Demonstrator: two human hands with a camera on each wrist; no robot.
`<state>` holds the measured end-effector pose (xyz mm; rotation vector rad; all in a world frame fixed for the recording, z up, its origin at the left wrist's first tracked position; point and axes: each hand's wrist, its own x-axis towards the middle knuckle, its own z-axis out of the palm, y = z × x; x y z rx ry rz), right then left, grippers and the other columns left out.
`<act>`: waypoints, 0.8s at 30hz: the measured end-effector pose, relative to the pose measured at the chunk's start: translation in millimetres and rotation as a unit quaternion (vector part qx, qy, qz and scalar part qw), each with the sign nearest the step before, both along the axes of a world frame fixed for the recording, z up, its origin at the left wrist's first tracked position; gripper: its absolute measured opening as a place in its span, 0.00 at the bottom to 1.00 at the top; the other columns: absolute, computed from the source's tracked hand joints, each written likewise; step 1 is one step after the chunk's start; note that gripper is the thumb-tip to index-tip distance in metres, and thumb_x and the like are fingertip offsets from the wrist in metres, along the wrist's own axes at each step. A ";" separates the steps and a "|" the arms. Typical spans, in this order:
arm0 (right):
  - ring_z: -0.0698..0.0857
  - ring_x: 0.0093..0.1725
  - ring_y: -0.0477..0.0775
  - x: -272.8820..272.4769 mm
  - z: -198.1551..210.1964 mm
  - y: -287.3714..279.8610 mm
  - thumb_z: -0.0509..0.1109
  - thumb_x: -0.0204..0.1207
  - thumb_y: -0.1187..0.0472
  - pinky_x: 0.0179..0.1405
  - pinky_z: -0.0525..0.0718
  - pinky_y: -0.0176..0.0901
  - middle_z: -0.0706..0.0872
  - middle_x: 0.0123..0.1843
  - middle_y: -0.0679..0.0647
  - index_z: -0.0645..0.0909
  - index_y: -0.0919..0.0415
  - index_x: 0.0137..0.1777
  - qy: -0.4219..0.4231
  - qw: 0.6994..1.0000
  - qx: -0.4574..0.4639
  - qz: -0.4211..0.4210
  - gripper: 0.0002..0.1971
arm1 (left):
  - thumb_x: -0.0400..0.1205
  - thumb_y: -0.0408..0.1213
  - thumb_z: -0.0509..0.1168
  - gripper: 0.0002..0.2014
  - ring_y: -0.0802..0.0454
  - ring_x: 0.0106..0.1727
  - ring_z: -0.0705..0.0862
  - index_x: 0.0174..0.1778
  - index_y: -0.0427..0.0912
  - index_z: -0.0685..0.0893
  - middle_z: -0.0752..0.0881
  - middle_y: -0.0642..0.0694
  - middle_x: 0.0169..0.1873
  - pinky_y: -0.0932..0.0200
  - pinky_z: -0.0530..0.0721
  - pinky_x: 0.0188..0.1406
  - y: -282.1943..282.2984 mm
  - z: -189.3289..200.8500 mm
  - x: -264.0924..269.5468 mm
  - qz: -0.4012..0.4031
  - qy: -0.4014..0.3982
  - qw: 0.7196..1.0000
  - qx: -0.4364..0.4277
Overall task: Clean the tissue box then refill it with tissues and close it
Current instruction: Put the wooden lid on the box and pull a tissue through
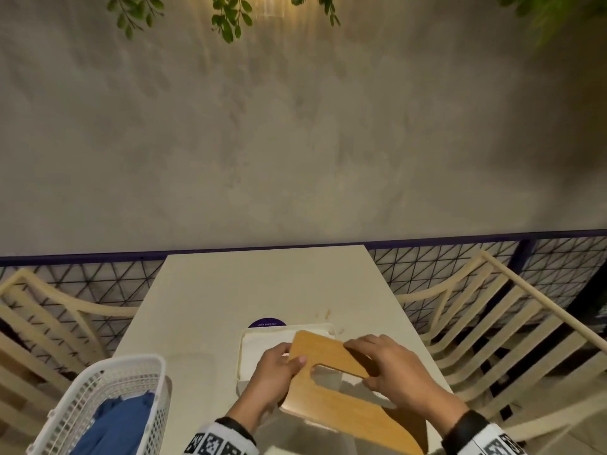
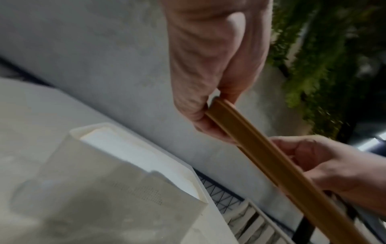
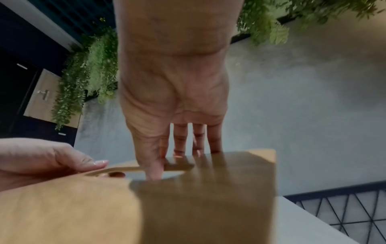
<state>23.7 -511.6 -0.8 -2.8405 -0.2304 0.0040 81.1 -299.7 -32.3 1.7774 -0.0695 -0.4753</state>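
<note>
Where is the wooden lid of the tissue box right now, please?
In the head view the wooden lid is held by both hands, tilted over the open tissue box's right side.

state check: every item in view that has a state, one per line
tissue box: open, lid off, upright on the table
tissues: white stack loaded inside the box
wooden lid: off the box, tilted, held above it
left hand: grips the lid's left edge
right hand: grips the lid, thumb in its slot
white basket: holds blue cloth

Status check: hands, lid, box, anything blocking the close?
Left hand and right hand both grip wooden lid, tilted above box. Tissue box open, tissues inside. Nothing seen blocking the opening.
</note>
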 end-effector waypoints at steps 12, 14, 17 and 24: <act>0.79 0.25 0.54 73.9 -34.1 20.7 0.69 0.76 0.73 0.16 0.81 0.40 0.78 0.34 0.59 0.69 0.63 0.39 0.176 0.832 0.444 -0.283 0.11 | 0.81 0.39 0.64 0.18 0.42 0.49 0.81 0.64 0.34 0.71 0.81 0.37 0.52 0.51 0.81 0.45 59.6 -17.2 73.2 0.186 0.016 0.979 0.081; 0.79 0.24 0.55 88.3 -43.6 23.9 0.69 0.74 0.76 0.17 0.83 0.42 0.76 0.33 0.59 0.69 0.63 0.37 0.182 0.834 0.429 -0.295 0.13 | 0.81 0.38 0.63 0.17 0.41 0.51 0.80 0.62 0.32 0.74 0.82 0.35 0.55 0.54 0.77 0.46 59.2 -23.0 83.1 0.174 -0.002 0.973 0.150; 0.85 0.34 0.61 99.4 -54.3 27.7 0.72 0.71 0.73 0.36 0.90 0.54 0.81 0.36 0.60 0.73 0.62 0.36 0.155 0.866 0.349 -0.324 0.12 | 0.80 0.34 0.63 0.15 0.38 0.58 0.81 0.60 0.31 0.78 0.84 0.34 0.58 0.53 0.77 0.49 58.4 -34.7 92.4 0.144 -0.014 0.965 0.219; 0.88 0.43 0.59 98.9 -76.1 27.9 0.70 0.72 0.72 0.43 0.90 0.54 0.87 0.45 0.62 0.80 0.62 0.43 0.143 0.891 0.278 -0.328 0.05 | 0.80 0.32 0.63 0.17 0.39 0.59 0.82 0.65 0.32 0.77 0.84 0.34 0.60 0.55 0.79 0.51 55.8 -56.0 92.6 0.128 -0.024 0.963 0.238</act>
